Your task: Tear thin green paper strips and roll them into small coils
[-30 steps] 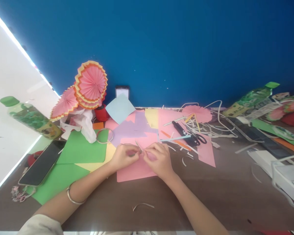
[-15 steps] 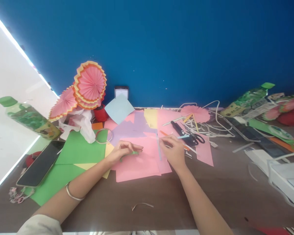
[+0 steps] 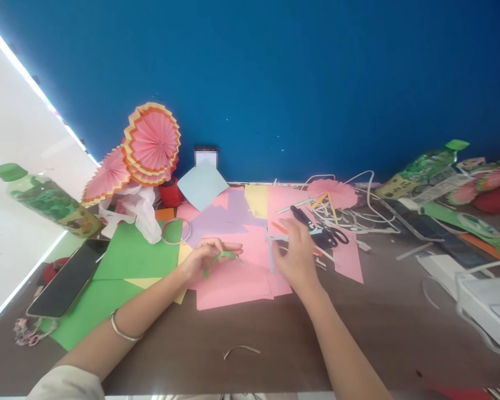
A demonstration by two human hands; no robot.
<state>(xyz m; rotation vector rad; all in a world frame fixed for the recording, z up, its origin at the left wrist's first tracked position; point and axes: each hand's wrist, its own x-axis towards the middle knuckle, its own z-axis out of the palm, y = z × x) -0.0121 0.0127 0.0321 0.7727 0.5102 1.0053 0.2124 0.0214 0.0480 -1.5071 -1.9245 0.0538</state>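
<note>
My left hand (image 3: 206, 258) is closed on a green paper strip (image 3: 227, 255); the strip curls out past the fingers over the pink paper sheets (image 3: 233, 286). Opposite it, my right hand (image 3: 296, 258) has its thumb and fingers apart, and I see nothing gripped in it. Just left of its thumb lies a pale blue paper strip (image 3: 270, 255). Black-handled scissors (image 3: 336, 236) rest beyond the right hand, close to a black pen-like tool (image 3: 300, 215).
Green sheets (image 3: 145, 250), a metal ring (image 3: 175, 231) and a phone (image 3: 69, 278) lie on the left. Pleated paper fans (image 3: 152, 141) and a bottle (image 3: 45, 200) stand behind. Paper scraps and cables (image 3: 373, 211) tangle at the right, near a white power strip (image 3: 475, 300).
My right hand's fingers have spread from a pinch near the pale blue strip. More of the green strip shows at my left hand, which has otherwise stayed in place.
</note>
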